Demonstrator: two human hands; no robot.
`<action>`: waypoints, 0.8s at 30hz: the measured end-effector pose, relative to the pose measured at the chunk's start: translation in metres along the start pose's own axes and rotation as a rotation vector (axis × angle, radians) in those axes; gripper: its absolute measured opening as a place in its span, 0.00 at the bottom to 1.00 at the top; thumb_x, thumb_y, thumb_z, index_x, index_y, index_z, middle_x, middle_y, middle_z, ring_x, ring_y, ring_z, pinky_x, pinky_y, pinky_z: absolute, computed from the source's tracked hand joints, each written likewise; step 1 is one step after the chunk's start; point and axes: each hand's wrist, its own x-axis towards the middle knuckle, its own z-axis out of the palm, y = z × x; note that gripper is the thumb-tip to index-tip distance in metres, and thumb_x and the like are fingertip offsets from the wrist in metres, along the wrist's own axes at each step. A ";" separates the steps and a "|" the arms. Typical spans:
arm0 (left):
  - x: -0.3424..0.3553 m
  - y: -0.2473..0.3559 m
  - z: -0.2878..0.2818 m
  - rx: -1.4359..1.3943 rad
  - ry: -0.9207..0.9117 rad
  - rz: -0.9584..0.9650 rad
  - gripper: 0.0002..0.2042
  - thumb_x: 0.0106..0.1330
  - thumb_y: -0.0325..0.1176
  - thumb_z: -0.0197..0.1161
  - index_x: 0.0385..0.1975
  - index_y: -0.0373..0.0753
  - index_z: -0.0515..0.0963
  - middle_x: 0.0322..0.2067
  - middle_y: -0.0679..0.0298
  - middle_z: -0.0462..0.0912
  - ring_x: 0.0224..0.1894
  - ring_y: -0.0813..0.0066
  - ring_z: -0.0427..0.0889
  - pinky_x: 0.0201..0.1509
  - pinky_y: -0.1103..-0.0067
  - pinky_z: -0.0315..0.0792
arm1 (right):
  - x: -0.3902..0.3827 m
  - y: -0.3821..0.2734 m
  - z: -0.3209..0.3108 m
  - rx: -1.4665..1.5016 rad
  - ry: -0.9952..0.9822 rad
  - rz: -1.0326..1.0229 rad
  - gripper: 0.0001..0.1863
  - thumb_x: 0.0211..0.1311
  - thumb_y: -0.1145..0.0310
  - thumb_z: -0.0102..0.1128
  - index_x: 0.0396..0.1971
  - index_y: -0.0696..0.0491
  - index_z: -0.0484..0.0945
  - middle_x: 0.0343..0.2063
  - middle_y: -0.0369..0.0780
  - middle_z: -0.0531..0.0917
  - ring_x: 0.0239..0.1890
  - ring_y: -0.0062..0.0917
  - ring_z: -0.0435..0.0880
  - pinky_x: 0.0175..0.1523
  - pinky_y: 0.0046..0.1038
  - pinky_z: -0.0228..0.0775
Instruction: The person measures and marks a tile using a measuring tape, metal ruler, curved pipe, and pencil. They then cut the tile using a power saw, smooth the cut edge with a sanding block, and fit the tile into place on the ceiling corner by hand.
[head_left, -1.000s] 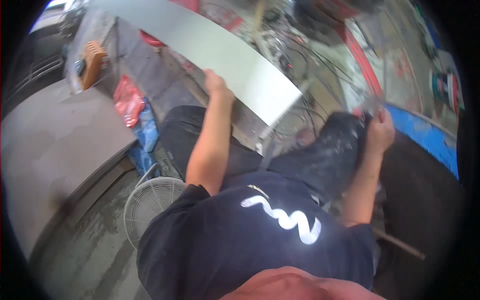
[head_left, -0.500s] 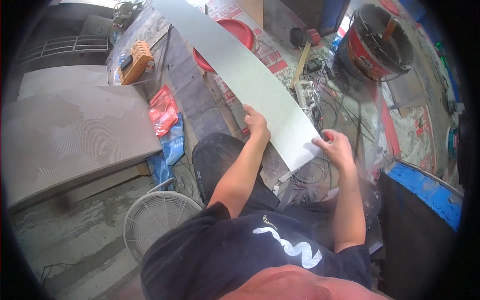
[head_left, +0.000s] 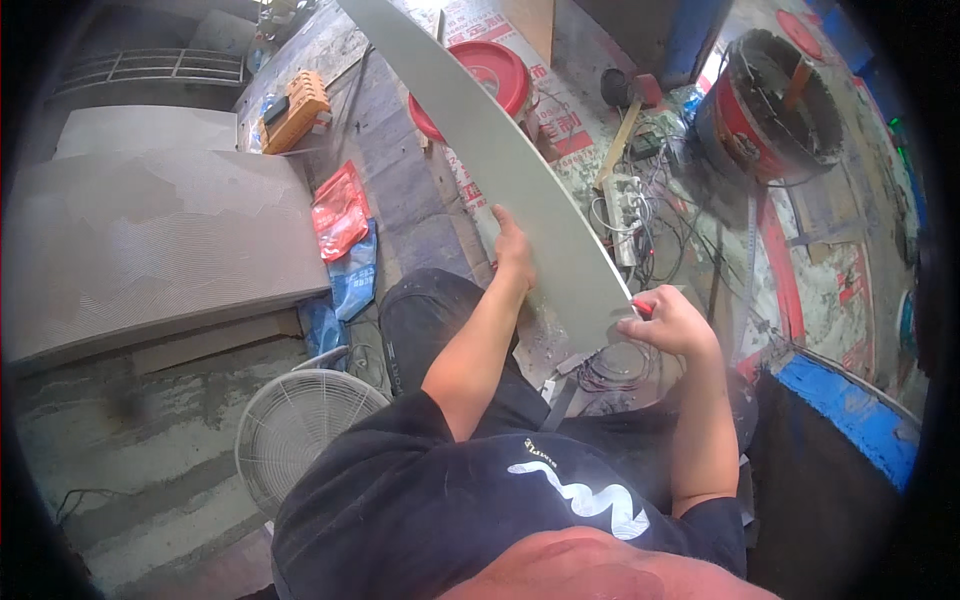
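A long, flat grey-green panel stretches from my lap away to the far left, tilted so a pale long edge shows on its right. My left hand grips its left edge, with some fingers hidden beneath. At the near right corner, my right hand is closed around a small red object, perhaps a tool handle; most of it is hidden in the fist. That hand's thumb and fingers meet the panel's edge.
Left lies a large ridged grey slab; below it stands a round fan. A red lid is partly covered by the panel. A power strip with tangled cables and a mortar-smeared bucket are on the right.
The panel has tilted, its face looks darker and narrower, and its right edge now shows. My right hand has turned and sits slightly lower against the edge. The whole view has shifted a little.
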 end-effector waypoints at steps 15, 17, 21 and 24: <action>0.002 -0.007 -0.003 0.068 0.004 0.081 0.56 0.60 0.82 0.44 0.68 0.29 0.64 0.63 0.51 0.75 0.64 0.53 0.76 0.66 0.55 0.73 | 0.003 0.005 -0.001 -0.080 0.037 0.061 0.17 0.51 0.60 0.73 0.27 0.61 0.82 0.17 0.46 0.76 0.22 0.30 0.75 0.35 0.34 0.70; 0.007 -0.013 -0.003 0.100 -0.015 0.129 0.54 0.61 0.80 0.47 0.66 0.27 0.65 0.61 0.50 0.76 0.62 0.54 0.78 0.65 0.56 0.75 | 0.011 0.016 0.000 -0.169 0.074 0.122 0.19 0.51 0.59 0.73 0.26 0.62 0.81 0.18 0.45 0.77 0.24 0.28 0.77 0.36 0.34 0.71; 0.014 -0.024 0.003 0.254 0.197 0.292 0.46 0.69 0.70 0.55 0.62 0.23 0.66 0.55 0.49 0.80 0.55 0.60 0.81 0.59 0.64 0.76 | 0.035 0.062 0.009 0.026 0.040 0.258 0.24 0.53 0.55 0.75 0.23 0.64 0.78 0.19 0.42 0.79 0.28 0.25 0.81 0.38 0.33 0.73; 0.021 -0.023 -0.005 0.176 0.162 0.297 0.39 0.75 0.62 0.53 0.62 0.24 0.67 0.56 0.50 0.80 0.55 0.59 0.82 0.59 0.63 0.77 | 0.036 0.063 0.013 0.001 0.064 0.202 0.26 0.53 0.52 0.75 0.24 0.64 0.79 0.20 0.40 0.79 0.27 0.25 0.80 0.38 0.32 0.74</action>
